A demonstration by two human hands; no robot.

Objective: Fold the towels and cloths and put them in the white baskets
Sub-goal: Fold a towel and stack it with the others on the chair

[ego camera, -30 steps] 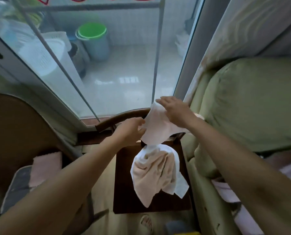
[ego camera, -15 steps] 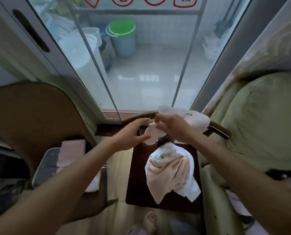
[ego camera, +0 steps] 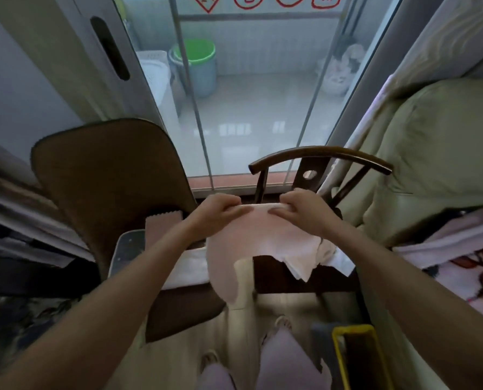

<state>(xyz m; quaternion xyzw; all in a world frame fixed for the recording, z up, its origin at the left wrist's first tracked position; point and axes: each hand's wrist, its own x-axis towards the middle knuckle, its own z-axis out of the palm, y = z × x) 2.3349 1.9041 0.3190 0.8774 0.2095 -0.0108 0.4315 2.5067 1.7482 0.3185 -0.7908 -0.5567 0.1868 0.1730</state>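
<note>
I hold a pale pink cloth (ego camera: 251, 237) stretched by its top edge in front of me. My left hand (ego camera: 215, 212) pinches the left corner and my right hand (ego camera: 302, 209) pinches the right corner. The cloth hangs down over the dark wooden chair (ego camera: 319, 159). Another white and beige towel (ego camera: 319, 257) lies bunched on the chair seat, partly hidden behind the held cloth. A folded pink cloth (ego camera: 161, 229) lies in a container at the left. No white basket is clearly visible near me.
A brown padded chair back (ego camera: 108, 178) stands at the left. A green sofa (ego camera: 431, 153) fills the right. Beyond the glass door (ego camera: 248, 108) are a green-lined bucket (ego camera: 195, 66) and a white basket (ego camera: 153, 68). A yellow-edged object (ego camera: 353, 358) sits bottom right.
The cloth has come off the chair back and been pulled toward me. My hands have moved apart along its top edge, spreading it flat. The camera view has tilted up and back.
</note>
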